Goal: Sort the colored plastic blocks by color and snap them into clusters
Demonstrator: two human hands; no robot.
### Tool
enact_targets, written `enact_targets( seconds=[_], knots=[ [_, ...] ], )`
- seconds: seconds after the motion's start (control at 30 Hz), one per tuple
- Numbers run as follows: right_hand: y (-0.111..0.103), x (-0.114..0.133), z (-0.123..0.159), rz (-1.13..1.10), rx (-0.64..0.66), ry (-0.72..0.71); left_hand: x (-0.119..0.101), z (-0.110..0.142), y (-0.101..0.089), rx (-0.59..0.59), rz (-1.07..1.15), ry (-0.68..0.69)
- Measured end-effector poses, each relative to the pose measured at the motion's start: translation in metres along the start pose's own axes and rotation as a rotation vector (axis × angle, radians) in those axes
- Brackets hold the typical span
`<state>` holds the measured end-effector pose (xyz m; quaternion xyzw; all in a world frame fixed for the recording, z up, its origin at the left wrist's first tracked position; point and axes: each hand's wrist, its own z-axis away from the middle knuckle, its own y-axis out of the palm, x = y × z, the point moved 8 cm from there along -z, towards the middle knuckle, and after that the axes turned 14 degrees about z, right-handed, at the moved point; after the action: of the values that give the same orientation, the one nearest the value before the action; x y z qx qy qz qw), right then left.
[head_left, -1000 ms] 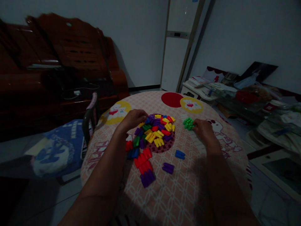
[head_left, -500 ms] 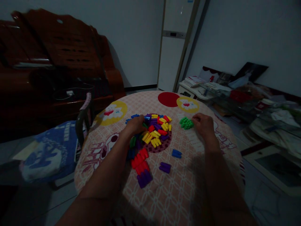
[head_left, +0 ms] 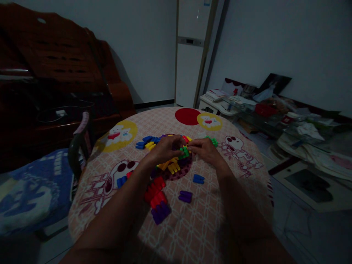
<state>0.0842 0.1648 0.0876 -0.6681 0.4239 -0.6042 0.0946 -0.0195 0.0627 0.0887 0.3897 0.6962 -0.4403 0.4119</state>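
Note:
My left hand (head_left: 165, 148) and my right hand (head_left: 202, 149) meet over the middle of a round table (head_left: 209, 220), fingertips pinched together on a small green plastic block (head_left: 184, 151). Under them lies a heap of coloured blocks (head_left: 172, 167), yellow, red and purple, partly hidden by my hands. A green cluster (head_left: 213, 140) sits just behind my right hand. Red blocks (head_left: 154, 190) and purple blocks (head_left: 161, 212) lie nearer to me. Blue blocks (head_left: 147, 141) lie at the far left of the heap.
A loose blue block (head_left: 198, 179) and a purple one (head_left: 185, 196) lie right of the red row. A chair (head_left: 78, 143) stands at the table's left edge, a dark sofa (head_left: 55, 91) behind it. A cluttered low table (head_left: 264, 113) stands at the right.
My right hand left the green cluster and moved left to the centre. My left hand lifted from the heap with a green block, and both hands now pinch it together. The view shifted right.

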Motion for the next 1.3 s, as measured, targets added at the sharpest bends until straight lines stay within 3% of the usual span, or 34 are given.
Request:
enact_targets(
  seconds=[0.17, 0.4, 0.5, 0.63, 0.73, 0.9, 1.17, 1.3],
  knots=[
    [0.002, 0.001, 0.001, -0.070, 0.082, -0.014, 0.002, -0.002, 0.007, -0.028, -0.014, 0.020],
    [-0.008, 0.006, 0.004, 0.047, 0.083, -0.034, -0.003, -0.001, 0.018, -0.014, 0.031, 0.006],
    [-0.038, -0.009, 0.009, 0.093, 0.018, 0.034, -0.005, -0.001, 0.008, -0.063, 0.077, 0.038],
    [-0.093, -0.049, 0.024, 0.215, -0.166, 0.167, -0.002, 0.000, -0.013, -0.170, 0.073, 0.044],
    [-0.110, -0.079, 0.033, 0.294, -0.197, 0.266, -0.002, 0.000, -0.021, -0.206, 0.039, 0.031],
    [-0.102, -0.104, 0.033, 0.376, -0.152, 0.275, -0.001, 0.001, -0.026, -0.235, 0.005, 0.010],
    [-0.090, -0.118, 0.028, 0.433, -0.170, 0.247, -0.004, 0.004, -0.039, -0.287, 0.004, 0.025],
    [-0.095, -0.117, 0.029, 0.483, -0.230, 0.259, -0.010, 0.010, -0.056, -0.368, -0.003, 0.045]
  ],
)
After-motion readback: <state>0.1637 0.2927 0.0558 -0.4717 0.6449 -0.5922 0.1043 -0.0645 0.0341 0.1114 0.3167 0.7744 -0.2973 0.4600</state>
